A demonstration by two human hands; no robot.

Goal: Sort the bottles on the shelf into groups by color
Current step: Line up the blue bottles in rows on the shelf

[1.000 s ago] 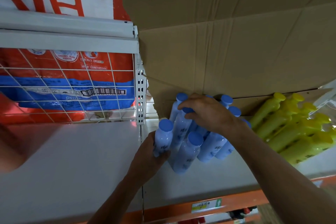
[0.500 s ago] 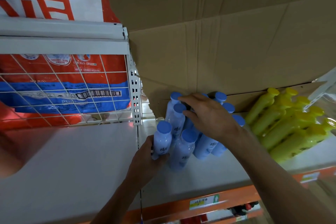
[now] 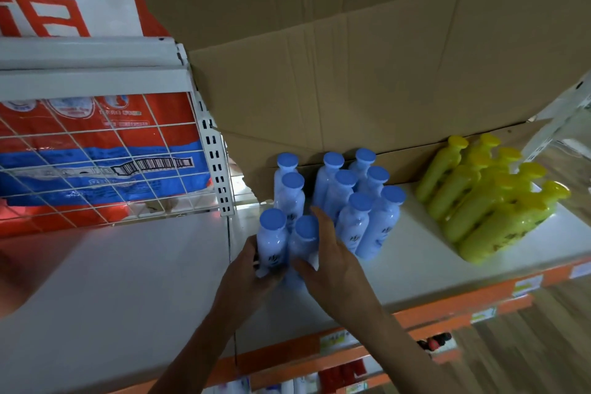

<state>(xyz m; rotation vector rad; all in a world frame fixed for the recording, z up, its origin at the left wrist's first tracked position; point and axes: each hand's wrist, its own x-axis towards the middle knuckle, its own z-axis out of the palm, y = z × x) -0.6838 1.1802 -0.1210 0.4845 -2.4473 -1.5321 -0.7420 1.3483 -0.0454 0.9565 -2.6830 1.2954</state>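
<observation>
Shelf [image 3: 415,253]: blue bottles [image 3: 377,230], perhaps full.

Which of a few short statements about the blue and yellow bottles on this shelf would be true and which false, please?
1. The left hand grips a pale blue plastic bottle with a blue cap at the front of the blue group. True.
2. The yellow plastic bottles stand left of the blue group. False: they stand to its right, apart from it, on the white shelf.
3. The right hand holds a yellow bottle. False: it holds the neighbouring blue bottle.
4. A brown cardboard sheet rises behind the bottles. True.
</observation>
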